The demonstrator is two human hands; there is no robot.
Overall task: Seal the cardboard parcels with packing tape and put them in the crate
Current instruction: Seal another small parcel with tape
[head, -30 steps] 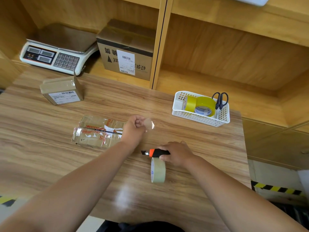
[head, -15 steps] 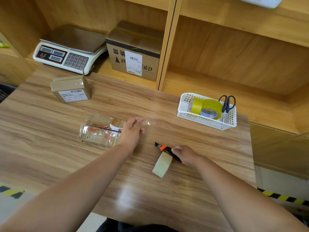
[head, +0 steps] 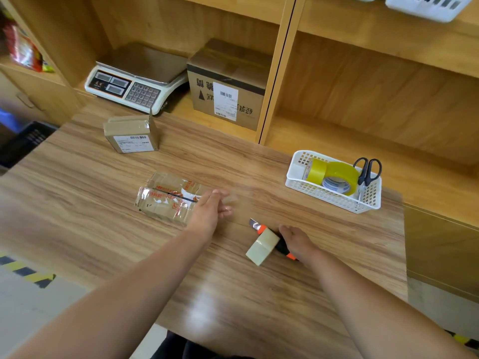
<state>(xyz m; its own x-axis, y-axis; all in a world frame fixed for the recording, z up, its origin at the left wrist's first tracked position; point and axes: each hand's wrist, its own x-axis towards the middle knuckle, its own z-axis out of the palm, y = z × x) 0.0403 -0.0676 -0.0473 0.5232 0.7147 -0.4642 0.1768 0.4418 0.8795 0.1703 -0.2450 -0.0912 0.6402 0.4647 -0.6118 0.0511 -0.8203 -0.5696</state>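
On the mid-tabletop, the left hand point(head: 210, 212) is held with fingers extended and the thumb apart from them. A translucent tape scrap point(head: 230, 200) is seen at the fingertips, blurred. The right end of the flattened parcel point(head: 166, 198) is covered by that hand. It is wrapped in clear tape, laid flat, well in from every edge.

Toward the near-right, the right hand point(head: 298, 242) is set down with fingers curled over the handle of the utility knife point(head: 260, 227). The blade is out and pointed to the far left. The clear tape roll point(head: 261, 247) is tipped against the knife, touching it, just left of that hand.

Near the far-left corner the small cardboard parcel point(head: 129, 133) is placed, with one flap standing up on its right side. At the far-right corner, close to the right edge, the white basket point(head: 334, 200) is parked, with yellow tape rolls point(head: 334, 173) and scissors point(head: 368, 169) in it.

Bare wood is seen along the whole near edge, along the left edge, and between the two parcels. A narrower gap is left between the hands.

Past the far edge, on the shelf, the scale point(head: 134, 81) and the large labelled box point(head: 228, 84) are set side by side. Off the left edge, lower down, a dark crate point(head: 23, 143) is partly seen, blurred.
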